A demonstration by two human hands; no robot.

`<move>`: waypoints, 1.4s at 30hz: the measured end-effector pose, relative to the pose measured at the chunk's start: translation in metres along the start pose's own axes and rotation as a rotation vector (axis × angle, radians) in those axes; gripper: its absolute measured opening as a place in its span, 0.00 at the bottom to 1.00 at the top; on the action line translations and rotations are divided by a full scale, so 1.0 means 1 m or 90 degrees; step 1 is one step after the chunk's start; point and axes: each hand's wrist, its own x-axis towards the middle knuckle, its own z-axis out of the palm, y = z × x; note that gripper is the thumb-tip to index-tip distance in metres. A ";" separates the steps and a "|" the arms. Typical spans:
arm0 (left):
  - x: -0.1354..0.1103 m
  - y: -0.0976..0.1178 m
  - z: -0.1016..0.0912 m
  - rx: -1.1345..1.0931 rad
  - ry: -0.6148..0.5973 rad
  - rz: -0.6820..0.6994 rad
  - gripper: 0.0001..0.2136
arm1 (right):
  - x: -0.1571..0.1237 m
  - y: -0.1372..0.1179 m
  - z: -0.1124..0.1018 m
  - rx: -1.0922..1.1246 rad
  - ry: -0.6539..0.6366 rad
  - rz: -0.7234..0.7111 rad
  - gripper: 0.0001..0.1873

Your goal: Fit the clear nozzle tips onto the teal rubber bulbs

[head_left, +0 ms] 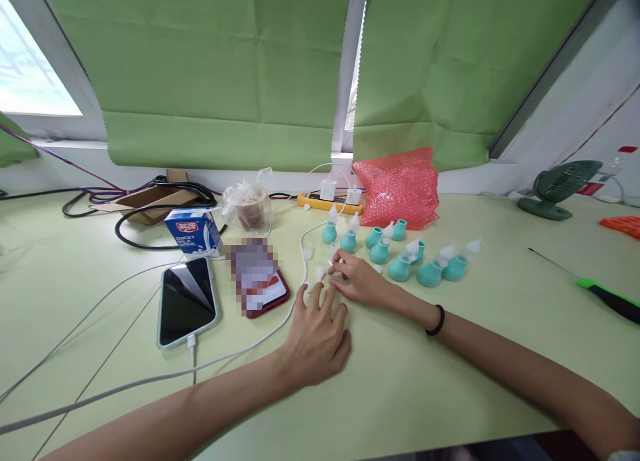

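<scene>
My left hand [320, 338] rests palm down on the table with its fingers spread, the fingertips beside a white cable [306, 248] and a few small whitish pieces [320, 272]. Just beyond it, my right hand [361, 280] has thumb and forefinger pinched together; whatever is between them is too small to make out. Several teal squeeze bulbs stand past the right hand. Some carry clear pointed nozzles, like the bulb [400, 268] and the bulb [429, 273]; others, such as the bulb [399, 230], have bare open necks.
To the left lie a phone [187, 301] on a charging cable and a red-edged phone [257, 281]. Behind them are a milk drink carton [193, 231], a bagged roll [250, 211], a yellow power strip [313, 201] and red bubble wrap [400, 188]. A screwdriver [600, 294] and fan [555, 188] stay rightward.
</scene>
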 end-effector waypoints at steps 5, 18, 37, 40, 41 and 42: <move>0.001 0.000 0.003 0.052 -0.007 -0.012 0.17 | -0.019 0.005 -0.010 0.061 -0.013 0.001 0.03; 0.013 -0.022 0.017 -0.070 0.010 0.009 0.13 | -0.051 -0.019 -0.009 0.261 0.046 0.017 0.11; 0.022 -0.025 0.008 0.159 0.009 -0.022 0.08 | -0.054 -0.026 -0.006 0.198 0.157 0.025 0.10; 0.024 -0.026 0.008 0.184 0.015 -0.021 0.09 | -0.054 -0.029 -0.008 0.206 0.115 0.009 0.10; 0.025 -0.027 0.009 0.183 0.021 -0.019 0.08 | -0.054 -0.029 -0.008 0.207 0.108 0.006 0.09; 0.026 -0.028 0.010 0.180 0.027 -0.016 0.08 | -0.054 -0.029 -0.009 0.208 0.105 0.002 0.09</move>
